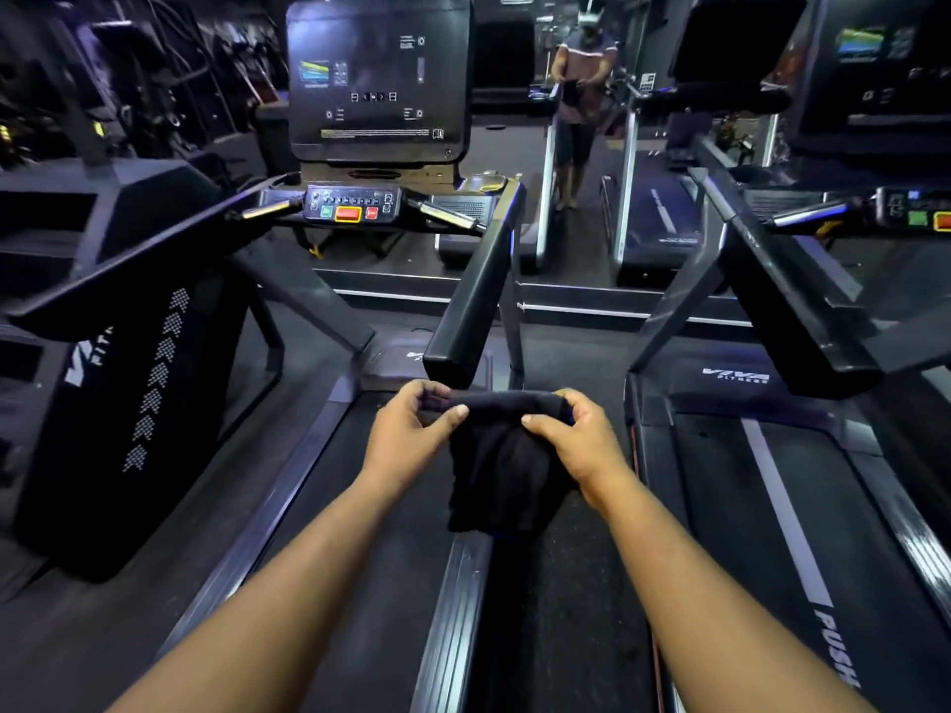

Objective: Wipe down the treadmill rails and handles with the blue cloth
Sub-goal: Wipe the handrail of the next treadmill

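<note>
The cloth (507, 465) looks near-black with a blue edge; the treadmill rail (476, 301) is black; console buttons (348, 213) are green and red.

Neighbouring treadmill (803, 506) on the right, mirror (581, 95) ahead, dark panel (128, 403) on the left.

Two bare hands, left (411, 434) and right (579, 445), share one dark folded cloth (502, 465). Two black treadmills stand side by side, one ahead (381, 506) and one to the right (772, 506), each with one dark console screen, (378, 77) and (869, 59).
</note>
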Action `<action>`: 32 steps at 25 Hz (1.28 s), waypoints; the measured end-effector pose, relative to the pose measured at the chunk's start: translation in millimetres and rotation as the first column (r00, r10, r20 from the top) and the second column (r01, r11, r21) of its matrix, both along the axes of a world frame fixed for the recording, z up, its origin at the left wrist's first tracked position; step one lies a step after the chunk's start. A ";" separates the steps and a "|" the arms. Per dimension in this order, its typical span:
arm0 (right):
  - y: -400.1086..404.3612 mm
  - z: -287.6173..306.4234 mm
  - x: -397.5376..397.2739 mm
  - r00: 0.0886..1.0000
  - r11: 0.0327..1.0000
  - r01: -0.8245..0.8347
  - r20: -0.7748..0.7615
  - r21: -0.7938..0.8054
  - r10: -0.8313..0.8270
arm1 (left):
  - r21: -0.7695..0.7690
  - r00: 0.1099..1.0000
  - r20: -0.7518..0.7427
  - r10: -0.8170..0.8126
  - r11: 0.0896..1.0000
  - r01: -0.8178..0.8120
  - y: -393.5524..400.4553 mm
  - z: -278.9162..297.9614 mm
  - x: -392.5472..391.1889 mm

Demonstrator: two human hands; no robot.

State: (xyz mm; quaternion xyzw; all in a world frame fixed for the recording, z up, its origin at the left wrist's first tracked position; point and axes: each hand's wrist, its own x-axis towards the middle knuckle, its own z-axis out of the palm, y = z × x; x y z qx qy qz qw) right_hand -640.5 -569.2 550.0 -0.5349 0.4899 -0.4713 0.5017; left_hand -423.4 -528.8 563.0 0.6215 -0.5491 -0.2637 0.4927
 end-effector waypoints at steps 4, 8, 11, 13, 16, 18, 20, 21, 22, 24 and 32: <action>-37.0 13.3 19.1 0.958 0.939 0.284 0.008 -0.191 -0.288 | -0.075 0.990 0.065 0.124 0.990 -0.119 -46.1 13.0 11.5; -77.5 16.6 55.6 0.931 0.843 0.312 -0.034 -0.439 -0.362 | -0.105 0.987 0.117 0.105 0.990 -0.093 -91.4 20.0 19.4; -102.5 9.3 95.7 0.989 0.944 -0.066 -0.144 -0.324 0.020 | -0.005 0.994 0.044 0.099 0.995 -0.099 -116.2 29.7 15.4; -97.7 0.0 109.9 0.939 0.923 -0.344 -0.076 -0.172 0.336 | 0.110 0.991 -0.066 0.112 0.988 -0.104 -127.9 34.5 11.0; -111.4 -24.8 104.2 0.909 0.938 -0.291 0.251 -0.189 0.333 | 0.196 0.986 -0.080 0.148 0.972 -0.130 -146.7 29.3 8.7; -123.1 -32.2 108.8 0.957 0.950 -0.238 0.120 -0.202 0.265 | 0.245 0.971 -0.118 0.210 0.953 -0.177 -160.2 30.1 8.0; -121.8 -24.7 122.4 0.962 0.944 -0.243 -0.179 -0.223 0.205 | 0.290 0.932 -0.226 0.284 0.933 -0.214 -166.1 38.4 1.6; -121.6 -19.8 127.5 0.950 0.942 -0.256 -0.238 -0.219 0.203 | 0.302 0.915 -0.268 0.303 0.928 -0.219 -168.4 40.0 -1.0; -125.7 -19.9 130.1 0.946 0.938 -0.262 -0.252 -0.228 0.203 | 0.298 0.906 -0.303 0.295 0.933 -0.204 -171.4 38.1 -2.4; -138.6 -22.5 128.5 0.952 0.919 -0.259 -0.239 -0.296 0.192 | 0.267 0.909 -0.310 0.278 0.943 -0.197 -172.8 35.7 -5.2; -114.1 -51.2 143.4 0.961 0.997 -0.058 0.275 0.055 0.041 | 0.273 0.981 0.138 0.133 0.948 -0.167 -171.7 34.9 -14.9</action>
